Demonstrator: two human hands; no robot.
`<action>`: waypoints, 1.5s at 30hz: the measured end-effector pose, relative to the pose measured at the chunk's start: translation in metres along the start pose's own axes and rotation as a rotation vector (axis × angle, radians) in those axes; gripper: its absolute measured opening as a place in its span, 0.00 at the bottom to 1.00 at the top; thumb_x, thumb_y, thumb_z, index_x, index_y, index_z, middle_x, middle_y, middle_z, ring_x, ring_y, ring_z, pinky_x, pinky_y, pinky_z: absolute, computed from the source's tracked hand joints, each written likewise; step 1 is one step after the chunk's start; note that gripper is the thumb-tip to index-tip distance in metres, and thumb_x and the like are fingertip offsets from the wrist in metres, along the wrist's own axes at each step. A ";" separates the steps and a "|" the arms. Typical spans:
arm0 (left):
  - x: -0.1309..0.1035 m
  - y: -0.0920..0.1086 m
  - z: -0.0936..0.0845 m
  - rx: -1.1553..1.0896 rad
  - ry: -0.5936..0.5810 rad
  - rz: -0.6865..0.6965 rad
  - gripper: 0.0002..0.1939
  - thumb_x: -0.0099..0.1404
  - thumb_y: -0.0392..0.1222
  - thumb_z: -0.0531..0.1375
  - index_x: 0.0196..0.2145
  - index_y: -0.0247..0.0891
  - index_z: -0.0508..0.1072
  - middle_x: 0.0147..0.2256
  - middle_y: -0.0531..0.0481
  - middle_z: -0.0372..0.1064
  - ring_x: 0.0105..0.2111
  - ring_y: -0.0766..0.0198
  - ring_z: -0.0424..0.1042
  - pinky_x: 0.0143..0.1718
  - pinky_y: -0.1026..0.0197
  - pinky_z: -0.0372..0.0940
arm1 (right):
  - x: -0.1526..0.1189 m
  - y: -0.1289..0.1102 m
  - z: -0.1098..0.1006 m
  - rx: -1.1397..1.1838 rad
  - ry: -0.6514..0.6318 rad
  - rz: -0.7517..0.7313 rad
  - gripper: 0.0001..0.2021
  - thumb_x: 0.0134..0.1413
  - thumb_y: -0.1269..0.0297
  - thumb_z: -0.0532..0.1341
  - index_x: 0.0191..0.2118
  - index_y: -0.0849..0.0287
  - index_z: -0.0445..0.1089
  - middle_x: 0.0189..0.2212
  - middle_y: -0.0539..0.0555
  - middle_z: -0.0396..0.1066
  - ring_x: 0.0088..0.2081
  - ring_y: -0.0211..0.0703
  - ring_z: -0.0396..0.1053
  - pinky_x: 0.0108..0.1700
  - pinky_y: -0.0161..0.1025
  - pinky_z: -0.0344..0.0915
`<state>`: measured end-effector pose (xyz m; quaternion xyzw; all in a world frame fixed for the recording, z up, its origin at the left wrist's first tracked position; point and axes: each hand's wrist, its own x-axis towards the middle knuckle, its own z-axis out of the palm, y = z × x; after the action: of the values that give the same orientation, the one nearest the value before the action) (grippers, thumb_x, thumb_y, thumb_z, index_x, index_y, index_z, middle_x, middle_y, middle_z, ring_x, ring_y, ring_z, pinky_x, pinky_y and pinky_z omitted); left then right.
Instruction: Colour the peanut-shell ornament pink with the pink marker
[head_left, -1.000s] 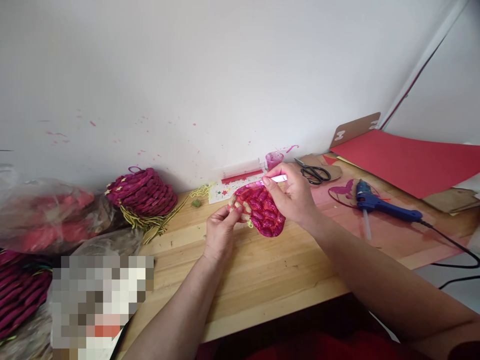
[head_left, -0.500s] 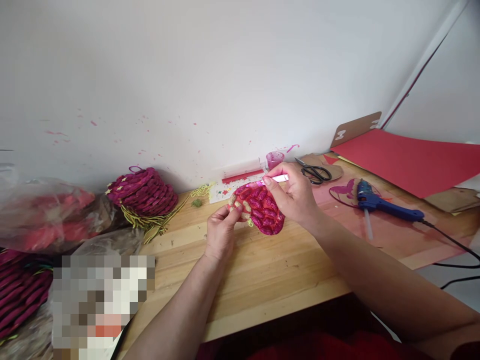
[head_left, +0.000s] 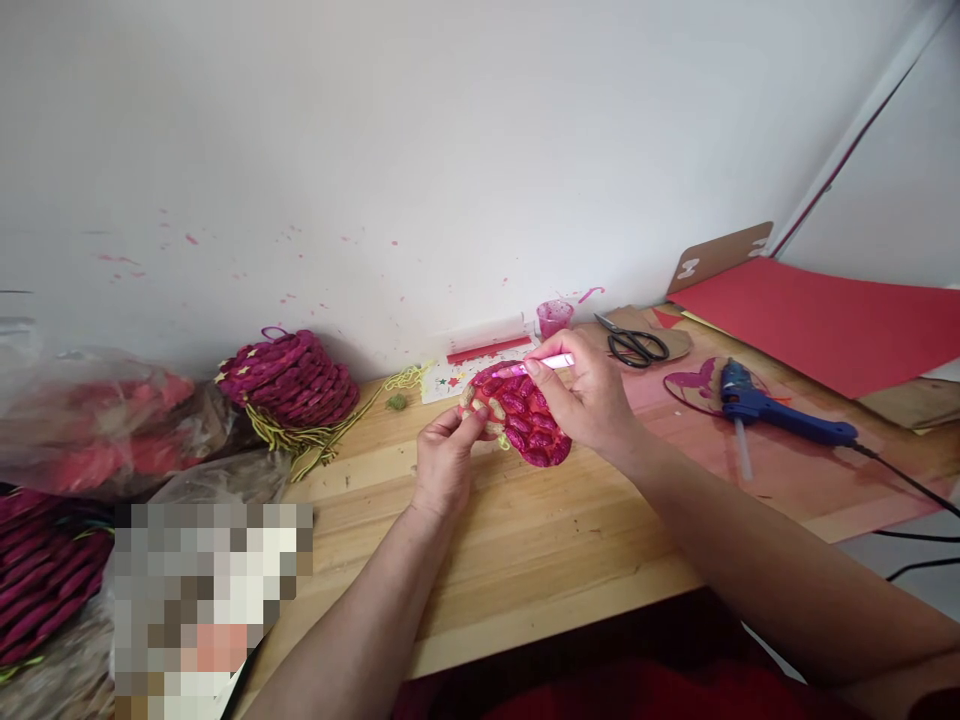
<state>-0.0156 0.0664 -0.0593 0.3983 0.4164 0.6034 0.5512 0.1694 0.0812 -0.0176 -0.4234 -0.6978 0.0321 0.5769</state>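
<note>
With my left hand (head_left: 446, 455) I pinch a flat decoration of magenta, peanut-shaped pieces on red (head_left: 534, 425) by its pale left end, thumb and fingers closed on it; it is held up above the near part of the light wooden table (head_left: 540, 560). My right hand (head_left: 592, 400) has thumb and fingers closed round a slim white-and-pink pen-like tool (head_left: 559, 360), its pink end at the decoration's far edge. Beyond my right hand, by the wall, stands a clear plastic cup with pink-stained sides (head_left: 555, 320); I can't tell what is in it. At the left, a clear plastic bag (head_left: 97, 420) bulges with red and pinkish stuff, blurred by the film. To its right sits a rounded bundle of thick magenta cord (head_left: 307, 385), with yellow stars and yellow strands. Behind the decoration, a white sheet printed with coloured stars (head_left: 442, 388) is partly covered, its marks too small to read. Black-handled scissors (head_left: 637, 347) and a blue glue gun (head_left: 795, 415) lie to the right, the gun's cable cut off at the frame edge. A pixelated patch hides whatever is at the near left.
</note>
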 end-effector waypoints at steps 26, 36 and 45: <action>-0.001 -0.002 0.002 -0.006 0.027 -0.012 0.17 0.48 0.51 0.78 0.29 0.36 0.84 0.30 0.48 0.80 0.27 0.65 0.73 0.35 0.61 0.71 | -0.013 -0.012 0.012 -0.121 -0.066 -0.195 0.04 0.66 0.64 0.61 0.37 0.52 0.70 0.32 0.51 0.79 0.41 0.49 0.73 0.48 0.51 0.62; 0.000 -0.002 0.003 -0.035 0.049 -0.023 0.15 0.46 0.48 0.78 0.28 0.36 0.84 0.30 0.48 0.80 0.28 0.65 0.72 0.34 0.62 0.71 | -0.008 -0.009 0.008 -0.116 -0.033 -0.174 0.04 0.66 0.64 0.62 0.37 0.52 0.70 0.33 0.53 0.80 0.41 0.50 0.75 0.46 0.51 0.63; -0.001 -0.003 0.002 -0.017 0.038 -0.019 0.16 0.48 0.49 0.78 0.29 0.36 0.84 0.30 0.48 0.80 0.27 0.65 0.72 0.34 0.61 0.70 | -0.007 -0.010 0.007 -0.116 -0.033 -0.150 0.04 0.67 0.63 0.62 0.37 0.52 0.71 0.34 0.53 0.80 0.40 0.50 0.75 0.46 0.51 0.64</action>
<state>-0.0123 0.0661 -0.0614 0.3780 0.4255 0.6091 0.5524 0.1581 0.0732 -0.0204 -0.4019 -0.7377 -0.0446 0.5406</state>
